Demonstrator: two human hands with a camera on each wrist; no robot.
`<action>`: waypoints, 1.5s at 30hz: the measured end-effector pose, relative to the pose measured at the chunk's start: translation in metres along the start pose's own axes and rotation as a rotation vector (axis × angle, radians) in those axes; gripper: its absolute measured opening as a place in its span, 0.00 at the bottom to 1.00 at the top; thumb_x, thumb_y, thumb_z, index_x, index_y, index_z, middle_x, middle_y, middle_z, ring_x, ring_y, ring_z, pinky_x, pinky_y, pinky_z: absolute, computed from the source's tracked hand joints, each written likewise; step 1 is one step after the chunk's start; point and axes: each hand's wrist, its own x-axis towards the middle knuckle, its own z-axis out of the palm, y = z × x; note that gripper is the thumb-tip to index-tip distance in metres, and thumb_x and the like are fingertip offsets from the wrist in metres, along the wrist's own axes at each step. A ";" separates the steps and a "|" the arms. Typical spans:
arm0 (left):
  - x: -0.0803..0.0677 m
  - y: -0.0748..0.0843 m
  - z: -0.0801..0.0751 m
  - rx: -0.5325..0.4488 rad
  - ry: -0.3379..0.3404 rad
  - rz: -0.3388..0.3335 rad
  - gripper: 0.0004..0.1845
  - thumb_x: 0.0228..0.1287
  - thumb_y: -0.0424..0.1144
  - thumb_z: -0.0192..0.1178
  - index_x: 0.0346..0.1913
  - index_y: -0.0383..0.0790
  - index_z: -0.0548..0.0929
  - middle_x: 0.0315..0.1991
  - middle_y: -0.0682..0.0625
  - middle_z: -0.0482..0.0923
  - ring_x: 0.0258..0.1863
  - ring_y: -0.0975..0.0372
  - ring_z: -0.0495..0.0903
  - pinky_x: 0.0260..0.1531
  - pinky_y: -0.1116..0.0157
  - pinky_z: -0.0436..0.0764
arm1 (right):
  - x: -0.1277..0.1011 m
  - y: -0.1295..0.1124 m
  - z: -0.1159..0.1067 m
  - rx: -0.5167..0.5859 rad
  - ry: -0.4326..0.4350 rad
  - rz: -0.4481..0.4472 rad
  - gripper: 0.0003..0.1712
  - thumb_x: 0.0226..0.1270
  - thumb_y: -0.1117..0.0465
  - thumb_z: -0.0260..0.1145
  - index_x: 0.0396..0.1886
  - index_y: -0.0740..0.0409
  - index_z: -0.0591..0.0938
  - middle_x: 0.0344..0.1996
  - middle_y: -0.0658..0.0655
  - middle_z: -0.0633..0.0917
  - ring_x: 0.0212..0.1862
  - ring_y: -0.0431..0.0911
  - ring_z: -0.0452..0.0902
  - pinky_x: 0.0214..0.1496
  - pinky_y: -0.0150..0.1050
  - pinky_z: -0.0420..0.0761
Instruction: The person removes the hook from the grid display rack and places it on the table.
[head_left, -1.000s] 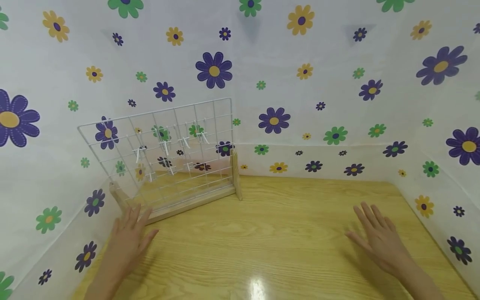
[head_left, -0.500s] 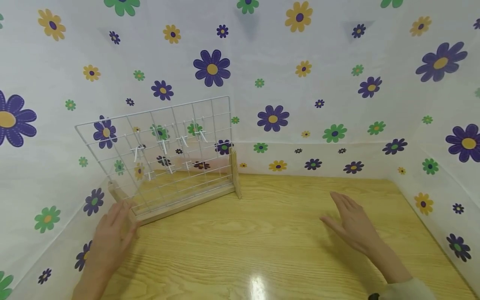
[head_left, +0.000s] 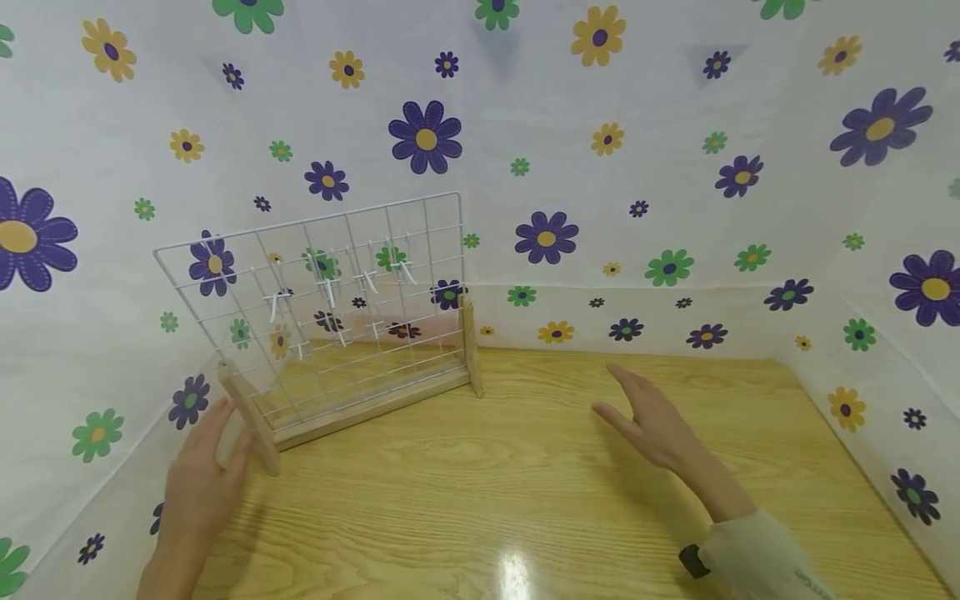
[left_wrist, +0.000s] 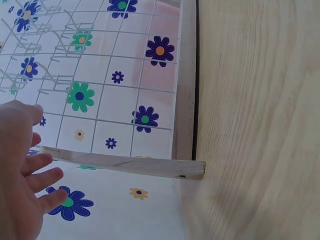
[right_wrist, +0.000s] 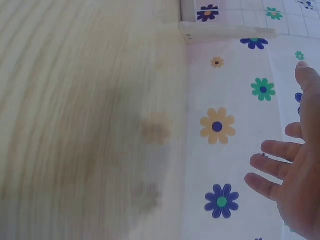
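A white wire grid rack (head_left: 322,317) with several small white hooks (head_left: 367,283) stands on a wooden base (head_left: 375,407) at the left of the table. My left hand (head_left: 201,483) is right at the outer side of the rack's left wooden foot (head_left: 251,421), thumb and fingers apart. In the left wrist view the fingers (left_wrist: 42,180) spread beside that same foot (left_wrist: 125,164). Over the table to the right of the rack, my right hand (head_left: 652,425) holds nothing, its thumb apart from its extended fingers. The right wrist view shows its separated fingers (right_wrist: 272,167).
The wood-grain table (head_left: 480,517) is enclosed at the back and sides by white cloth (head_left: 562,108) printed with purple, green and yellow flowers. A black band (head_left: 693,561) sits at the right sleeve (head_left: 761,554).
My left hand has moved left, from in front of the rack to the outer side of its left foot. The right hand has moved left toward the rack. The rack has stayed put.
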 end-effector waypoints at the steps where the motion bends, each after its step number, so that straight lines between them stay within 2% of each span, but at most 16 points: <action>1: 0.001 0.000 -0.001 -0.010 0.011 -0.030 0.28 0.78 0.39 0.59 0.75 0.33 0.68 0.73 0.32 0.66 0.72 0.35 0.64 0.72 0.36 0.63 | 0.004 -0.002 0.002 0.010 -0.007 0.000 0.42 0.80 0.45 0.59 0.80 0.64 0.59 0.74 0.72 0.67 0.73 0.71 0.62 0.71 0.73 0.64; 4: 0.004 -0.002 -0.003 -0.032 0.047 -0.099 0.27 0.78 0.38 0.58 0.74 0.33 0.69 0.72 0.33 0.68 0.72 0.37 0.65 0.72 0.37 0.65 | 0.018 -0.007 0.008 0.031 -0.028 -0.004 0.42 0.82 0.43 0.57 0.81 0.63 0.58 0.74 0.71 0.67 0.73 0.69 0.62 0.72 0.71 0.64; 10: 0.014 0.000 -0.001 -0.123 0.111 -0.151 0.26 0.76 0.35 0.58 0.73 0.32 0.70 0.68 0.31 0.72 0.68 0.38 0.70 0.69 0.40 0.71 | 0.042 -0.018 0.014 0.052 -0.033 0.003 0.41 0.83 0.42 0.55 0.82 0.62 0.58 0.72 0.69 0.71 0.71 0.65 0.67 0.71 0.68 0.70; 15: 0.023 0.005 0.004 -0.173 0.129 -0.241 0.28 0.79 0.39 0.54 0.76 0.35 0.67 0.72 0.35 0.69 0.70 0.41 0.69 0.70 0.42 0.71 | 0.062 -0.027 0.016 0.053 -0.023 -0.005 0.41 0.83 0.41 0.54 0.81 0.62 0.59 0.72 0.68 0.72 0.70 0.64 0.70 0.70 0.66 0.72; 19: 0.031 0.007 0.006 -0.193 0.125 -0.278 0.29 0.79 0.41 0.52 0.78 0.37 0.64 0.75 0.39 0.67 0.71 0.45 0.69 0.70 0.46 0.72 | 0.079 -0.037 0.019 0.068 -0.008 -0.023 0.40 0.82 0.42 0.55 0.80 0.62 0.61 0.72 0.67 0.72 0.69 0.63 0.71 0.68 0.65 0.74; 23: 0.038 0.007 0.007 -0.226 0.135 -0.312 0.30 0.79 0.43 0.52 0.78 0.37 0.64 0.75 0.40 0.67 0.71 0.45 0.70 0.70 0.50 0.74 | 0.094 -0.049 0.023 0.102 -0.006 -0.048 0.39 0.83 0.43 0.55 0.80 0.63 0.61 0.71 0.67 0.73 0.70 0.63 0.71 0.70 0.63 0.73; 27: 0.044 0.006 0.006 -0.284 0.121 -0.417 0.32 0.80 0.47 0.50 0.80 0.42 0.61 0.77 0.44 0.65 0.73 0.49 0.68 0.72 0.54 0.72 | 0.107 -0.062 0.025 0.163 -0.031 -0.044 0.40 0.83 0.43 0.54 0.80 0.63 0.60 0.72 0.67 0.72 0.70 0.64 0.71 0.70 0.62 0.74; 32: 0.050 0.006 0.006 -0.325 0.086 -0.513 0.33 0.80 0.52 0.48 0.82 0.47 0.58 0.79 0.49 0.62 0.75 0.52 0.65 0.74 0.52 0.69 | 0.122 -0.073 0.028 0.219 -0.041 -0.027 0.38 0.84 0.46 0.55 0.80 0.65 0.61 0.73 0.67 0.71 0.70 0.62 0.70 0.71 0.59 0.75; 38: 0.054 0.004 0.006 -0.319 0.060 -0.530 0.33 0.81 0.53 0.46 0.82 0.46 0.58 0.80 0.48 0.60 0.76 0.51 0.64 0.74 0.49 0.69 | 0.141 -0.088 0.033 0.274 -0.044 -0.028 0.37 0.84 0.47 0.55 0.79 0.66 0.62 0.71 0.70 0.72 0.68 0.62 0.72 0.69 0.58 0.76; 45: 0.058 -0.001 0.011 -0.337 0.072 -0.498 0.31 0.83 0.53 0.43 0.82 0.46 0.59 0.79 0.45 0.62 0.76 0.49 0.64 0.74 0.48 0.68 | 0.164 -0.102 0.046 0.327 -0.040 0.018 0.35 0.84 0.47 0.54 0.78 0.65 0.64 0.69 0.68 0.75 0.65 0.60 0.76 0.66 0.56 0.80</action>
